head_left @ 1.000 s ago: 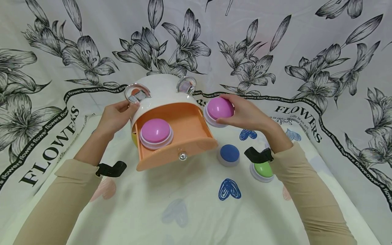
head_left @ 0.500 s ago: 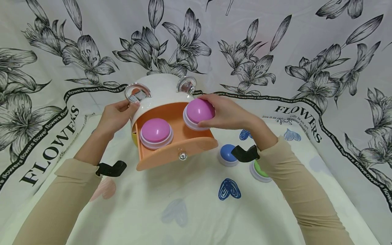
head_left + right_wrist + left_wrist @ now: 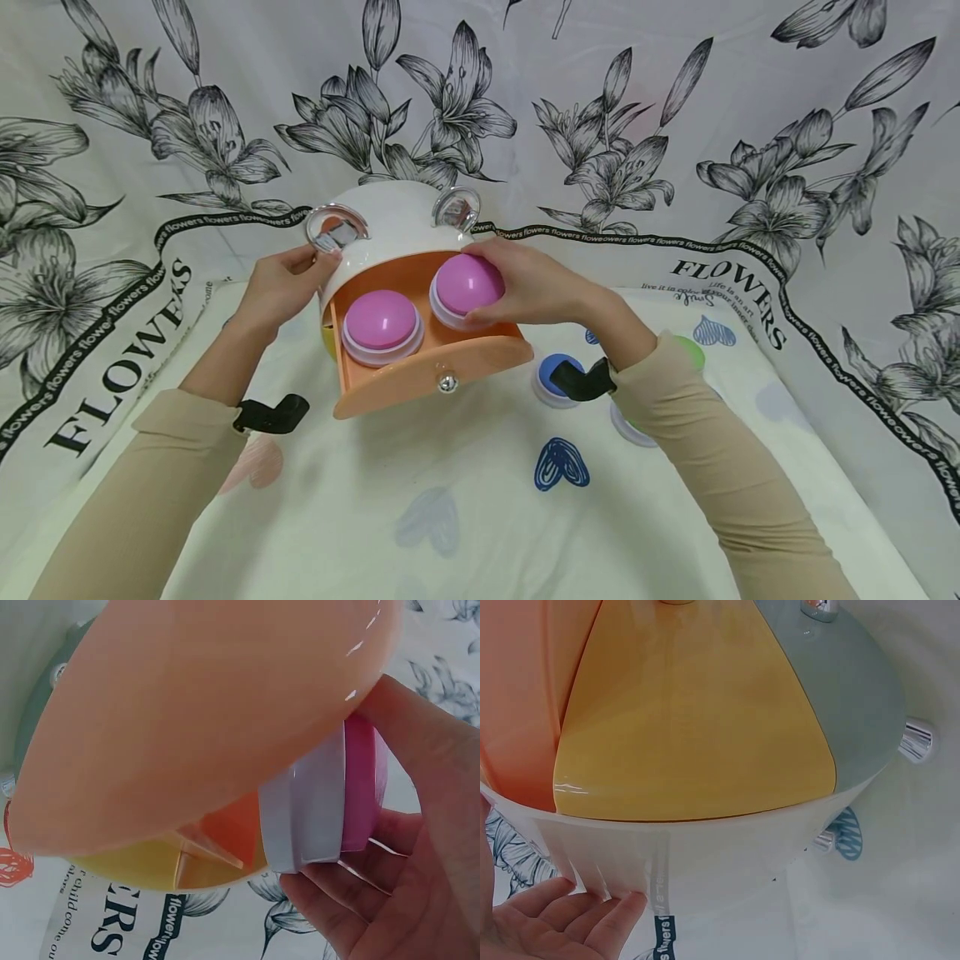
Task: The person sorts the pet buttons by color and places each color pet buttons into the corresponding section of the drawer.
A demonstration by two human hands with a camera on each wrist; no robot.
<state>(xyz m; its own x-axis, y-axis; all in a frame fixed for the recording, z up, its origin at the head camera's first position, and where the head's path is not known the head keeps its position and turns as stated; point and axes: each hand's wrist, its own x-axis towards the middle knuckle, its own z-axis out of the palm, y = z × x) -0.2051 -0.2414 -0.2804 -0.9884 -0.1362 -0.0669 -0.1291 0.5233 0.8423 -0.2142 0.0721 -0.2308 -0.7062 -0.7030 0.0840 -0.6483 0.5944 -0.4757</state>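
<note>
A white domed drawer box [image 3: 390, 208] with two clear, silver-rimmed rings on top stands with its orange drawer [image 3: 483, 354] pulled out. Inside, on the left, lies a pink push button [image 3: 381, 321] with a white base. My right hand [image 3: 528, 283] grips a second pink push button [image 3: 468, 283], tilted over the drawer's right side. The right wrist view shows its base [image 3: 315, 802] beside the orange drawer front; whether it touches the drawer floor I cannot tell. My left hand [image 3: 281, 287] holds the box's upper left edge by one ring [image 3: 336, 229], fingertips against the white dome.
A blue push button [image 3: 555, 371] lies right of the drawer. Green push buttons [image 3: 688, 353] are partly hidden by the right sleeve. Yellow [image 3: 690, 720] and grey-green [image 3: 840, 690] drawer fronts show in the left wrist view. Behind hangs a flower-printed cloth [image 3: 600, 150].
My right hand has carried the second pink push button leftward, from beside the box to above the open drawer, and slightly down. The left hand and the box have stayed put.
</note>
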